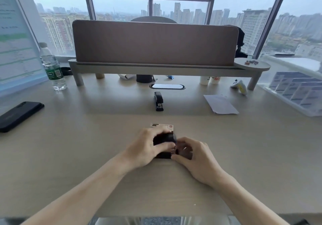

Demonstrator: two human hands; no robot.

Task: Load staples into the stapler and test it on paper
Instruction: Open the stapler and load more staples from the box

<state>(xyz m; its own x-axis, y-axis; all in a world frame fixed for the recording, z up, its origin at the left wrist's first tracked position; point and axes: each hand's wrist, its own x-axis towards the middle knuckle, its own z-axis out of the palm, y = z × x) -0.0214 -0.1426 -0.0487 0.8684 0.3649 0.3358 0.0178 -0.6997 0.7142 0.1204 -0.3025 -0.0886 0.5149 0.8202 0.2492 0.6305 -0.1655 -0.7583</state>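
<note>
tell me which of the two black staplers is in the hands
The near stapler, held between the left hand and right hand; the far stapler lies untouched farther back.

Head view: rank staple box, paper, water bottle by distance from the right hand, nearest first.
1. Staple box: just ahead-left of the right hand, behind the held stapler.
2. Paper: farther back, right.
3. Bottle: far left, back.

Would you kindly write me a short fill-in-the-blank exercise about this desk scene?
1. The left hand and right hand both grip a ___ object.
2. The paper lies to the ___ of the untouched stapler.
3. The water bottle stands at the desk's ___ side.
Missing words: black, right, left.
</note>
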